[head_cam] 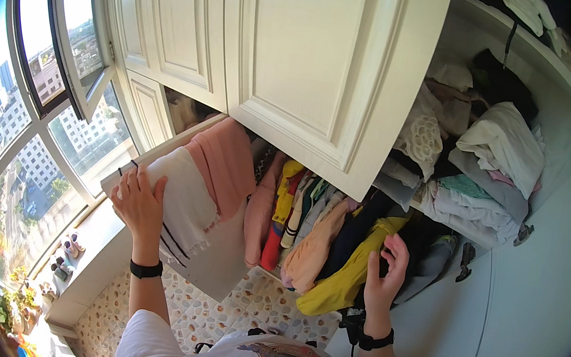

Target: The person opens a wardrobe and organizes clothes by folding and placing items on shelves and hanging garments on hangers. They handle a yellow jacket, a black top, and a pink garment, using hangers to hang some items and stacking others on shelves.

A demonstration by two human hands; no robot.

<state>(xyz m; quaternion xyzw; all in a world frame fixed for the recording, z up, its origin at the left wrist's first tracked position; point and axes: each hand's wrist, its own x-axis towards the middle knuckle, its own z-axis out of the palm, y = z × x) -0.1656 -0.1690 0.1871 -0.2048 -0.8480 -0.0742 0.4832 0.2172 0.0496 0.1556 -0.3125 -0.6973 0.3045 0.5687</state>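
My left hand (138,204) lies on a white fringed scarf (182,194) draped over the top of an open lower cabinet door. Its fingers reach the door's top corner; whether they grip the cloth is unclear. Beside the white scarf hangs a pink one (227,165). My right hand (387,272) is raised with thumb and fingers apart, holding nothing that I can see. It is nearest to a yellow garment (340,279) that spills from the lower compartment. Packed alongside are a peach garment (315,243) and several other folded clothes.
Above, a large cream wardrobe door (307,61) stands ajar over the lower clothes. Piled clothes (498,148) fill the right-hand shelf. To the left are windows, one sash (81,35) swung inward, and a sill (90,244) with small shoes. The floor (207,310) has a pebble pattern.
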